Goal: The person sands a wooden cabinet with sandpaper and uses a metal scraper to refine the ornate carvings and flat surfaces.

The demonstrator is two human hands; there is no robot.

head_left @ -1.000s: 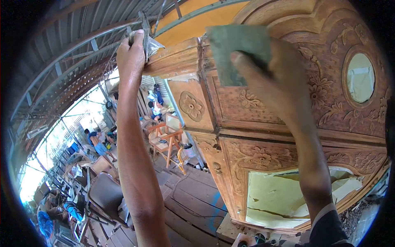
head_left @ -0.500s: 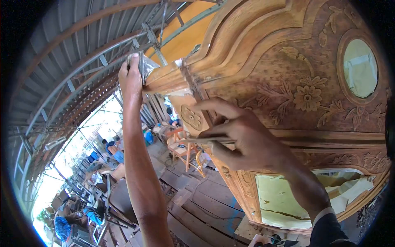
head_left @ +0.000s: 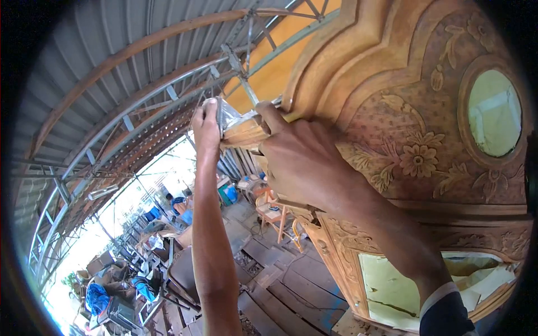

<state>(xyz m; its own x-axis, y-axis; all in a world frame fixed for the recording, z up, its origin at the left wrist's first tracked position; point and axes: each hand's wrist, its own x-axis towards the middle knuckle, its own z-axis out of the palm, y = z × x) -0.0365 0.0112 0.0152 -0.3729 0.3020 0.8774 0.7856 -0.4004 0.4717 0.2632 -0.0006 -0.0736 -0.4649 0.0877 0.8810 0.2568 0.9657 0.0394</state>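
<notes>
My left hand [head_left: 206,127] is raised at the left end of the cabinet's top moulding, its fingers closed around a flat grey piece [head_left: 219,116]. Clear plastic [head_left: 230,115] shows beside that piece. My right hand [head_left: 302,157] lies across the corner of the carved wooden cabinet [head_left: 386,129], index finger bent over the moulding's upper edge and the other fingers curled under. What those curled fingers hold, if anything, is hidden. Carved flowers and an oval opening [head_left: 494,113] backed with pale paper are to the right of this hand.
Below, yellowish paper [head_left: 389,285] covers a lower opening of the cabinet. A wooden chair [head_left: 274,215] stands on the plank floor [head_left: 280,291]. Piled furniture and blue cloth [head_left: 97,299] are at the lower left. A person [head_left: 178,206] is far behind, under the metal roof [head_left: 112,50].
My right hand has moved up and left onto the moulding; the thin stick-like tool it held is now out of sight. The view has shifted, with my left hand still at the moulding's end.
</notes>
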